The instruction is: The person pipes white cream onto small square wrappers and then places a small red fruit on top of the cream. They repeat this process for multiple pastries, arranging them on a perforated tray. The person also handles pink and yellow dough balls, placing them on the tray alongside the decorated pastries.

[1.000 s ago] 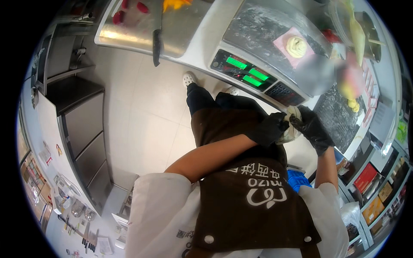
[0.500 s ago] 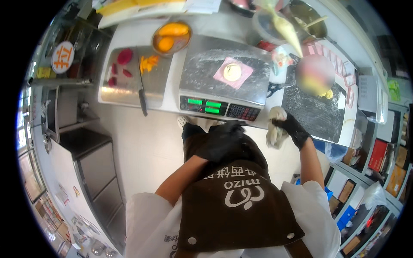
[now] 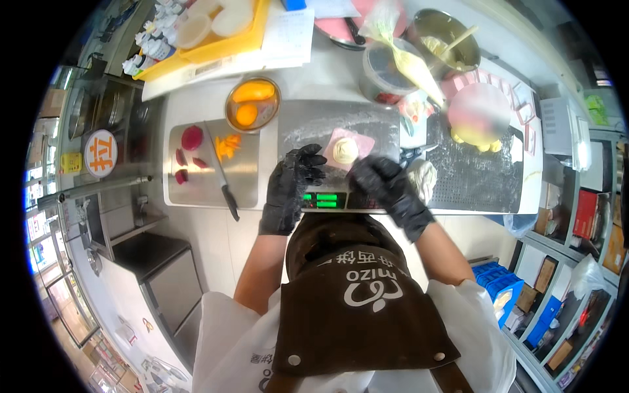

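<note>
A round cream-coloured dough piece [image 3: 345, 150] lies on a pink square sheet [image 3: 362, 145], on the flour-dusted plate of a digital scale [image 3: 308, 114]. At the sheet's left stands my left hand [image 3: 293, 187], black-gloved and open, fingers apart over the scale's front. On the other side my right hand [image 3: 391, 191], gloved alike, comes in close to the sheet's lower right edge. Its fingers are loosely bent, and nothing shows in them. A crumpled whitish cloth [image 3: 424, 178] rests on the table edge beside the right hand, let go of.
On the left, a knife [image 3: 225, 187] lies on a steel tray [image 3: 246, 177] with cut fruit. Behind it stands a bowl [image 3: 229, 112] of mango pieces. To the right are scissors [image 3: 414, 154], a dark floured mat [image 3: 472, 187], a piping bag [image 3: 416, 72] and a steel pot [image 3: 475, 49].
My right hand has left the cloth on the table edge and swung left to the scale. My left hand has risen from in front of the apron to the scale's left side.
</note>
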A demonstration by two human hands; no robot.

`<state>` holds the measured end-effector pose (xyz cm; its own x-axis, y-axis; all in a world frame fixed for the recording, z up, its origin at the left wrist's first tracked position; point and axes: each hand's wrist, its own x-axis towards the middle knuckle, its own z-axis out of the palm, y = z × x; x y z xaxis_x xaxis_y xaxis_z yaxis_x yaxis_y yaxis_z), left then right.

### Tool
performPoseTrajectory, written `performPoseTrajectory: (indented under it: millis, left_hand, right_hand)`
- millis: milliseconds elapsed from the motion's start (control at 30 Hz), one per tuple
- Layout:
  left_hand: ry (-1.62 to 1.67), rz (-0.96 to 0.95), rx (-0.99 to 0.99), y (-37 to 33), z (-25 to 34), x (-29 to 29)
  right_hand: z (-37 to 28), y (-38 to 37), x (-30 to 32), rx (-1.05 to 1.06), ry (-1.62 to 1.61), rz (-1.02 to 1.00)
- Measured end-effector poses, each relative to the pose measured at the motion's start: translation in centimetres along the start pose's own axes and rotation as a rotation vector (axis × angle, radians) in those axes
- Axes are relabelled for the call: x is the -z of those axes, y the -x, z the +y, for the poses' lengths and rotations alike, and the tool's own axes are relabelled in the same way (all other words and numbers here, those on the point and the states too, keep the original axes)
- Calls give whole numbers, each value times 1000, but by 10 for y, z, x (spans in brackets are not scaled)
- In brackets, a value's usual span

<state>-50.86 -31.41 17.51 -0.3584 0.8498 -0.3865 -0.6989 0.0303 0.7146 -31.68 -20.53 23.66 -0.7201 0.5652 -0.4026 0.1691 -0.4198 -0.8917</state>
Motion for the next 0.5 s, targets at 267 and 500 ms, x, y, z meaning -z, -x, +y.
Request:
performPoseTrajectory:
  millis: [267, 500]
  left_hand:
    - [-549, 217, -496, -48, 38, -32]
    - [-694, 292, -460, -51, 50, -40]
  right_hand:
    - [-54, -26, -64, 80, 591, -310]
    - [15, -59, -51, 511, 492, -388]
